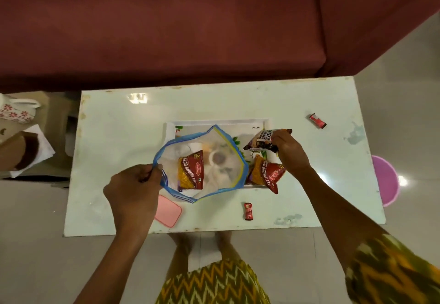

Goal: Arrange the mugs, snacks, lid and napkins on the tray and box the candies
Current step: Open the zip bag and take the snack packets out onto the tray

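My left hand (pixel 133 184) pinches the blue rim of a clear zip bag (pixel 214 134) and holds it open over the white tray (pixel 170 129). Inside the bag lies a red aloo bhujia packet (pixel 190 170) with pale items I cannot make out. My right hand (pixel 289 151) grips a salted peanuts packet (pixel 262 138) above the tray's right side. A second aloo bhujia packet (pixel 267 173) lies on the tray's right edge. Two red candies sit on the table, one candy (pixel 317 121) at far right and another candy (pixel 248 211) near the front edge. A pink lid (pixel 167 211) lies under my left wrist.
The white table (pixel 114 125) stands before a maroon sofa (pixel 166 30). On a low surface to the left sit a flowered mug (pixel 17 111) and napkins (pixel 45 146) with a brown box (pixel 19 154). A pink round object (pixel 385 180) lies on the floor at right.
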